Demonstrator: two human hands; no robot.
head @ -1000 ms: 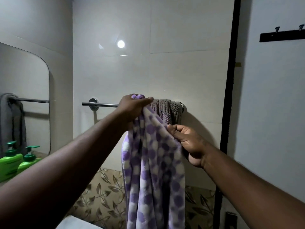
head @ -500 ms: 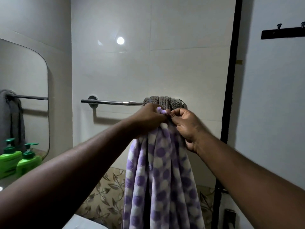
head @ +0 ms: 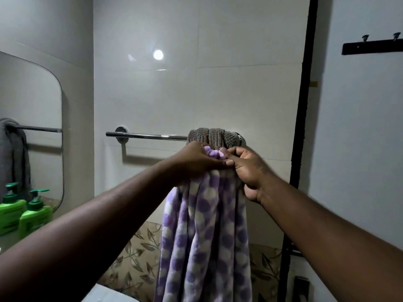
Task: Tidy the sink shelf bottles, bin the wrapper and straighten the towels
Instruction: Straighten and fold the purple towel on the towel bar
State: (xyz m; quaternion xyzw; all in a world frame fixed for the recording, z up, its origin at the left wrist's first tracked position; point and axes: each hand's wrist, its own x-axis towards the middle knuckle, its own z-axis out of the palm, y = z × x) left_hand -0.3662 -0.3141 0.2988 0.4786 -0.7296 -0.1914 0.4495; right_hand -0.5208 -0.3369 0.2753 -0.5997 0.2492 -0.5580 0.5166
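Gripping the gathered top of the purple spotted towel (head: 207, 236), you had your left hand (head: 196, 164) and right hand (head: 248, 171) side by side just below the towel rail (head: 148, 135). The thumbs touched, and each hand's fingers were curled round the bunched cloth. The towel hung from your 2 fists in long folds, below the rail's right end and in front of it, and it was not over the rail. A grey ribbed towel (head: 214, 137) sat bunched on that right end, directly above your knuckles. Green pump bottles (head: 32, 214) stood well to the left of the rail and lower.

The purple towel looked plush, soft and limp, with some weight in its length. I judged it would sag and could slide off the chrome if draped unevenly. A hold along the top hem, with your hands spread toward its 2 corners, seemed better than 1 bunch, so the cloth could open flat before going over the rail.
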